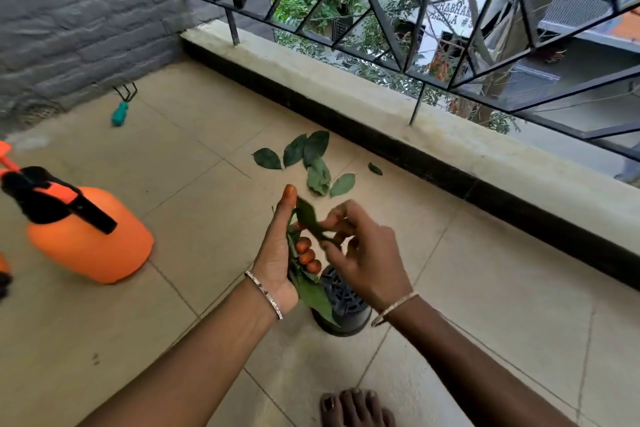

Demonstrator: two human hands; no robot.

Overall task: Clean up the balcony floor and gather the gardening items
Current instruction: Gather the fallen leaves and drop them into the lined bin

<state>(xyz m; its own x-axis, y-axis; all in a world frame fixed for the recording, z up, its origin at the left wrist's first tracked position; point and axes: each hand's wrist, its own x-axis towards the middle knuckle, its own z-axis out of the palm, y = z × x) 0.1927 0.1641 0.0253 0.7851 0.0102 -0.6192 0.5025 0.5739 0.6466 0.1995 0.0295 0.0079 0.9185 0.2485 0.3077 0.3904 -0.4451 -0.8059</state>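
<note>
Lay the leaf (307,218), pinched in the right hand (367,260), flat against the bundle (311,291) gripped by the left hand (275,253) over the black pot (348,317), squeezing firmly against spills, then reach for the loose leaves (313,156) at the railing-side edge of the floor (485,288).

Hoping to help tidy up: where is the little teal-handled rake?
In the head view, the teal-handled rake lies on the floor at far left by the grey wall, beyond the orange sprayer.
</note>
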